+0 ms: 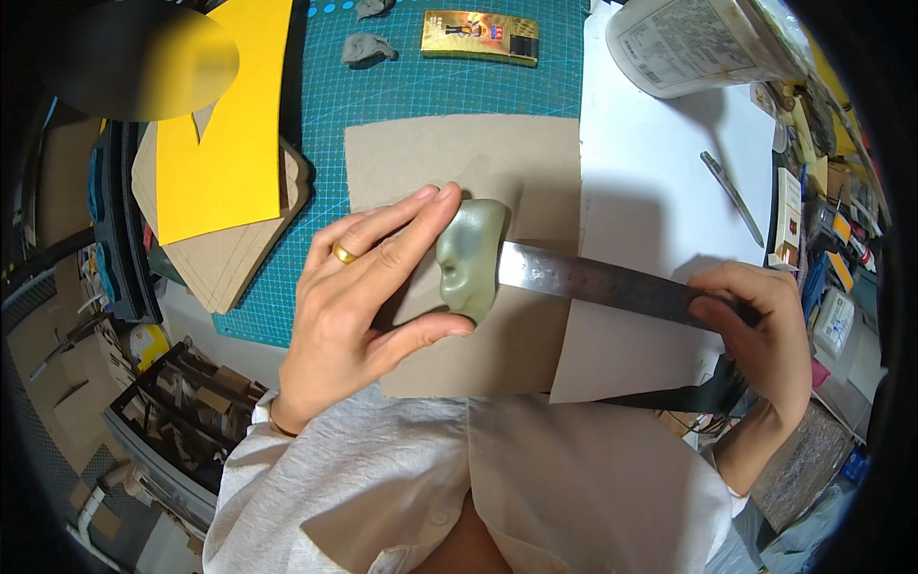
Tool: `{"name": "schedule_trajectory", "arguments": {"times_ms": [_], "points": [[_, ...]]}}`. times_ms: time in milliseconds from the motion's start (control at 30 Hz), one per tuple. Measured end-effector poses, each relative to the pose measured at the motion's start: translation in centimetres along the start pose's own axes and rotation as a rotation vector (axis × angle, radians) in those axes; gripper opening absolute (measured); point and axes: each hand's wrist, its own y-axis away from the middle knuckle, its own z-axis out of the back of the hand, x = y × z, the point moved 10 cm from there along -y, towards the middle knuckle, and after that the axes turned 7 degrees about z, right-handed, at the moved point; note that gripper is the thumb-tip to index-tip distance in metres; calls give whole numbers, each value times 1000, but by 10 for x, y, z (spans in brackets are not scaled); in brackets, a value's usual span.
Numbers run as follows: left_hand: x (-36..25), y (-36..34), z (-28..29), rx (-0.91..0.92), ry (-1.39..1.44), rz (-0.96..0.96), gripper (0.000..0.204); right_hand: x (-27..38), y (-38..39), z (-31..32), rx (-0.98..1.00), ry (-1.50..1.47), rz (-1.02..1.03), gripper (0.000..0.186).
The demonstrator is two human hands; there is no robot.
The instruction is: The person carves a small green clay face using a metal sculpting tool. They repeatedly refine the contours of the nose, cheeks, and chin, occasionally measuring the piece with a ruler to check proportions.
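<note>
Lump [480,263], ctr: pale gray-grn w/ darker patch. Ruler [602,282], 3 o'clock: silver-gray. Board [411,163], ctr: plain gray-tan. Mat [382,91], 12 o'clock: teal w/ lighter grid. Box [473,36], 12 o'clock: gold, multicol. print, blk corner. Sheet [229,167], 10 o'clock: solid bright yel. Paper [631,134], 2 o'clock: plain wht. Ring [343,253], 9 o'clock: gold. Shirt [363,469], 6 o'clock: off-wht.

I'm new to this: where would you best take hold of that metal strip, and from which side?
I'd take the metal strip by its right end, coming from the right, thumb against fingers, as the right hand does. It looks long and flat, and its left end reaches the green lump the left hand holds, so that end seems awkward.
</note>
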Motion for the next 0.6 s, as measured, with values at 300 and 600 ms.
{"name": "schedule_trajectory", "arguments": {"times_ms": [300, 600], "points": [[0, 1, 0, -9, 8, -13, 84, -3, -8, 0, 24, -28, -8, 13], [-1, 0, 1, -12, 15, -18, 83, -4, -11, -1, 53, -32, -30, 12]]}}
